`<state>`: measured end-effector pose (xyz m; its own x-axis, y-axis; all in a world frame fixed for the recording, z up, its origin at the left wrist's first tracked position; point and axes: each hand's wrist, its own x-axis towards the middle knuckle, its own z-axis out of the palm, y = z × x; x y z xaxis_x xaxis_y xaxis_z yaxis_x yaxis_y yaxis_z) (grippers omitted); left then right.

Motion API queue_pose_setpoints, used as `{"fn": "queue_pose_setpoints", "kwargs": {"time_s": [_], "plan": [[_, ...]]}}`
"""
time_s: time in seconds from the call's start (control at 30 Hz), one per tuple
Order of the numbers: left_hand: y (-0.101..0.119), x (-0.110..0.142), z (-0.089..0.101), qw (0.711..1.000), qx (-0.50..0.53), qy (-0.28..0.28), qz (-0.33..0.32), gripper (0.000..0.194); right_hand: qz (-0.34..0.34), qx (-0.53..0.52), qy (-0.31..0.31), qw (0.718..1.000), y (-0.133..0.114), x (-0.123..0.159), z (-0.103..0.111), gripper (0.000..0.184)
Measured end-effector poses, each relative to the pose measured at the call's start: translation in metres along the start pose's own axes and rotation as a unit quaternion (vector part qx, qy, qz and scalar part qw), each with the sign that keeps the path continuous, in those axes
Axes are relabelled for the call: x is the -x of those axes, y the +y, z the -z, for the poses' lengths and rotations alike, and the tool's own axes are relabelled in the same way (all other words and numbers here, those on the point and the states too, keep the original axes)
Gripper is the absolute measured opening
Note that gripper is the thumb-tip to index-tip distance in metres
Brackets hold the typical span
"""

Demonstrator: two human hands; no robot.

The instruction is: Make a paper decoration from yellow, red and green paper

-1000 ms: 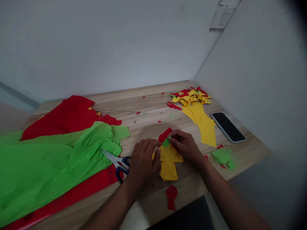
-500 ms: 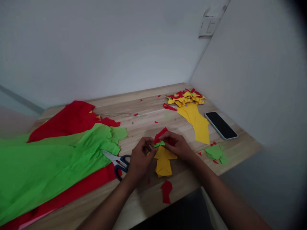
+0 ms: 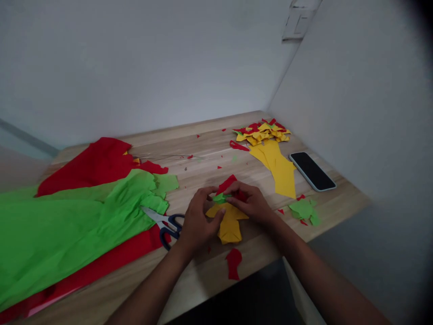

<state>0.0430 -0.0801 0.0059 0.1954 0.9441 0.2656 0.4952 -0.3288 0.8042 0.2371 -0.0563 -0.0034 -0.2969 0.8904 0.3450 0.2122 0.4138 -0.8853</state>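
Observation:
A small green paper piece [image 3: 220, 198] is between my hands, above the table. My right hand [image 3: 252, 203] pinches its right end between thumb and fingertips. My left hand [image 3: 202, 216] is at its left end, index fingertip against it, thumb spread away over the yellow paper. Beneath my fingers lies a folded yellow paper piece [image 3: 230, 230], wide at the top and narrower below. A red paper piece [image 3: 226, 184] sticks up just beyond the green one, partly hidden by my right fingers. Nearer the table edge lies a curved red cutout [image 3: 233, 264].
Scissors [image 3: 165, 224] rest left of my hand, blades on large green paper [image 3: 77, 225], with red paper [image 3: 91, 167] behind. A heap of scraps [image 3: 262, 131], yellow strips [image 3: 280, 174], a phone [image 3: 313, 171] and a green scrap [image 3: 304, 211] lie right on the wooden table [image 3: 189, 144].
The left thumb and index finger have moved apart, and more of the green piece shows between the hands. The whole view has shifted slightly.

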Motion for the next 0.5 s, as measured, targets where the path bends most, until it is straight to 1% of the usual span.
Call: {"fn": "queue_pose_setpoints", "kwargs": {"time_s": [0.03,0.17,0.2,0.33,0.43,0.5], "plan": [[-0.0002,0.0001,0.0,1.0,0.006,-0.004,0.009,0.04,-0.004,0.001,-0.002,1.0,-0.0002,0.0005,0.0,0.011],[-0.0036,-0.0005,-0.0001,0.997,0.042,-0.007,0.062,0.018,-0.006,0.014,-0.012,1.0,0.0016,0.0028,-0.001,0.014],[-0.0042,-0.0009,0.0,0.996,0.049,-0.004,0.068,0.016,-0.003,0.018,-0.015,1.0,0.0024,0.0031,-0.0011,0.015],[-0.0043,-0.0023,0.0008,0.994,0.082,0.017,0.077,0.016,0.012,0.034,-0.028,0.999,0.0042,0.0029,-0.0008,0.016],[-0.0051,-0.0024,-0.0004,0.991,0.098,0.033,0.086,0.014,0.023,0.04,-0.04,0.998,0.0033,0.0018,0.0002,0.011],[-0.0077,-0.0018,-0.0018,0.988,0.105,0.053,0.098,0.014,0.028,0.037,-0.04,0.998,0.0022,0.001,0.0016,0.011]]}}
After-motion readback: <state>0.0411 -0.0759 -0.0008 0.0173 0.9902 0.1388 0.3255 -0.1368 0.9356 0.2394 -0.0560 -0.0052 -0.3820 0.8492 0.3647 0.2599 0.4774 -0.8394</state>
